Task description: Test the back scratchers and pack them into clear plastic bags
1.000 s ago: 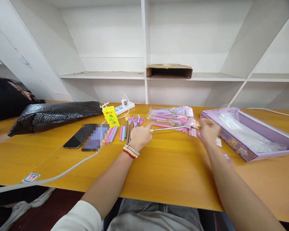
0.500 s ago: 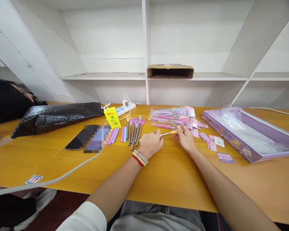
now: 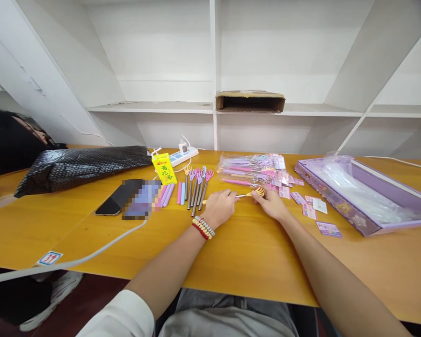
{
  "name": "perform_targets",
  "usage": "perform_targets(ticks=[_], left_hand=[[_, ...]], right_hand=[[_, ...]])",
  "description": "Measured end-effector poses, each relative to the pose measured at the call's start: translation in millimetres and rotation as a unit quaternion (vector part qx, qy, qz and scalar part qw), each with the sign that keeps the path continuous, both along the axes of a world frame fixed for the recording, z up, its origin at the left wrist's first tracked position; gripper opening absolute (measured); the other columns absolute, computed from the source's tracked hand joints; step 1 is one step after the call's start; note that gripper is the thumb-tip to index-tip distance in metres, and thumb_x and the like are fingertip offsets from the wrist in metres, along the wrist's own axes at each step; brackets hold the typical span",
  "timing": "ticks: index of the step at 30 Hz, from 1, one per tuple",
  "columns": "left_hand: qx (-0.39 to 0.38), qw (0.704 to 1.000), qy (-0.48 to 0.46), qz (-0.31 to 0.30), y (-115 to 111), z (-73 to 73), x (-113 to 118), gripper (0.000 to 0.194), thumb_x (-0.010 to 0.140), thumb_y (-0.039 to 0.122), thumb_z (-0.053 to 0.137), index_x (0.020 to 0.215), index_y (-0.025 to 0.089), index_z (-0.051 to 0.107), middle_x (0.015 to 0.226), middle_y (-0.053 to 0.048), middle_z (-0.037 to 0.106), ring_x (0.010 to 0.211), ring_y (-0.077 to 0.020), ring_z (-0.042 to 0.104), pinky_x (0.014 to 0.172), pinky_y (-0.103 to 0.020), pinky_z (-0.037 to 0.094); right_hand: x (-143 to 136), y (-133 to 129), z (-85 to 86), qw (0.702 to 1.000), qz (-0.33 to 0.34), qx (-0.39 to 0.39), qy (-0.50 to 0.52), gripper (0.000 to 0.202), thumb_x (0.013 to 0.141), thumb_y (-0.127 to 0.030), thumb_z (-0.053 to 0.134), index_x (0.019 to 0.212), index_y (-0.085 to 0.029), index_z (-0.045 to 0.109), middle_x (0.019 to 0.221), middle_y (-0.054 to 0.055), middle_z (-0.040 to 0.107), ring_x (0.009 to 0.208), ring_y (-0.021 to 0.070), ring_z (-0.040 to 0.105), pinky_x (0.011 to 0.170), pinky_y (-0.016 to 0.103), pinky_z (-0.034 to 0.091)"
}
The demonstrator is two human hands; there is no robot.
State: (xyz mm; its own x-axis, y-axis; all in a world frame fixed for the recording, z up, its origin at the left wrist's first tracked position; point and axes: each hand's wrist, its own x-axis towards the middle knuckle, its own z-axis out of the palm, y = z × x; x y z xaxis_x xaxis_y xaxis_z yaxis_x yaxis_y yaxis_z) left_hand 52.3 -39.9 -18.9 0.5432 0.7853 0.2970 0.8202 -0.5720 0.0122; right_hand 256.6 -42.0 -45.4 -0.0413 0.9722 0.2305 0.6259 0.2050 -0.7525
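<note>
Both hands hold one yellow stick with a small claw-shaped head (image 3: 258, 192), level above the wooden table. My left hand (image 3: 220, 207) is wrapped round its yellow handle, whose end pokes out at the left. My right hand (image 3: 271, 202) pinches the stick just below the claw, its fingers closed. Between the hands a short metal shaft shows. Several loose claw heads on dark shafts (image 3: 198, 187) lie left of my left hand, beside pink, blue and purple tubes (image 3: 180, 193). Behind my hands are bagged claw sticks (image 3: 247, 168).
Small printed cards (image 3: 328, 229) lie near a purple box (image 3: 363, 220) holding clear plastic. At the left are a yellow packet (image 3: 164, 169), a phone (image 3: 114, 200), a black bubble bag (image 3: 84, 166) and a white cable (image 3: 101, 250). A power strip (image 3: 184, 156) stands behind.
The fingers of my right hand have shifted on the claw head, and more of its prongs now show. My left hand keeps its hold. The whole view has moved slightly.
</note>
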Motion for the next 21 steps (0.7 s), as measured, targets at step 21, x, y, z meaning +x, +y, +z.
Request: perform_targets(ticks=[21], left_hand=[[-0.004, 0.989, -0.020, 0.146, 8.9, 7.6, -14.8, 0.046, 0.079, 0.058, 0.043, 0.080, 0.016, 0.063, 0.080, -0.010, 0.063, 0.080, -0.0248, 0.060, 0.075, -0.037, 0.041]], right_hand=[[8.6, 6.6, -9.6, 0.997, 0.042, 0.000, -0.059, 0.023, 0.079, -0.039, 0.051, 0.090, -0.018, 0.053, 0.080, 0.002, 0.061, 0.068, 0.0175, 0.055, 0.060, 0.027, 0.039]])
